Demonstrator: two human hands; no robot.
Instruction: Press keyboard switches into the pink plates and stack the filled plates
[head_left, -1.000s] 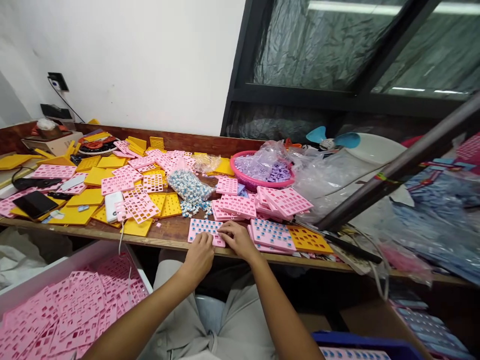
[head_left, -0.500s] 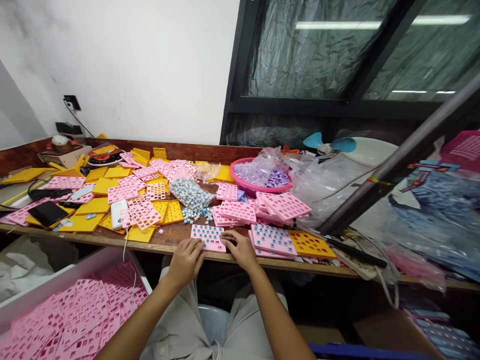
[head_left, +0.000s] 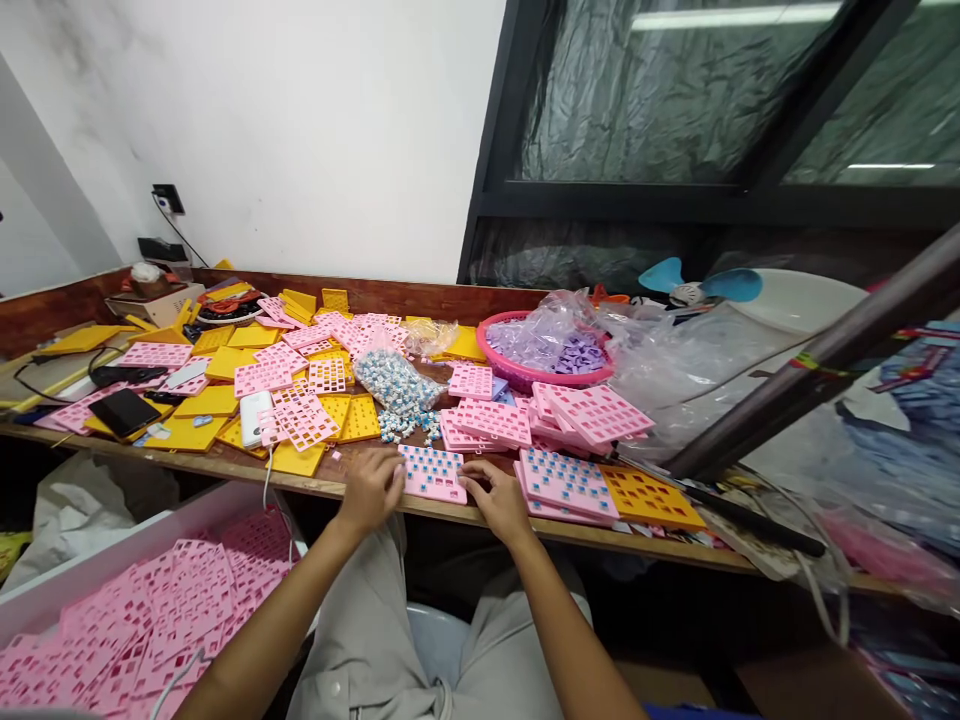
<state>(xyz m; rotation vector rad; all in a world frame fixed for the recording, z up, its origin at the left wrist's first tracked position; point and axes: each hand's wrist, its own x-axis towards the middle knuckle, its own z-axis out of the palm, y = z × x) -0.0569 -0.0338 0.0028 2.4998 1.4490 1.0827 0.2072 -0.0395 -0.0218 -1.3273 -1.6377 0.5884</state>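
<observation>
A pink grid plate [head_left: 434, 470] with blue pieces set in its holes lies at the near edge of the wooden bench [head_left: 352, 478]. My left hand [head_left: 370, 489] rests at the plate's left edge, fingers curled and touching it. My right hand [head_left: 498, 495] lies at the plate's right edge, fingers spread and flat on the bench. A clear bag of blue and white small pieces [head_left: 396, 383] sits just behind the plate, with loose pieces [head_left: 407, 425] spilled before it.
Stacks of pink grid plates [head_left: 592, 410] and yellow plates [head_left: 651, 497] lie to the right; more pink and yellow plates cover the left bench. A pink basin [head_left: 547, 360] holds bagged purple parts. A phone [head_left: 124, 411], a power bank [head_left: 255, 417], and a bin of pink plates [head_left: 150, 620] are nearby.
The view has shifted a little. My left hand has moved from on top of the plate to its left edge; my right hand has slid off toward the plate's right edge.
</observation>
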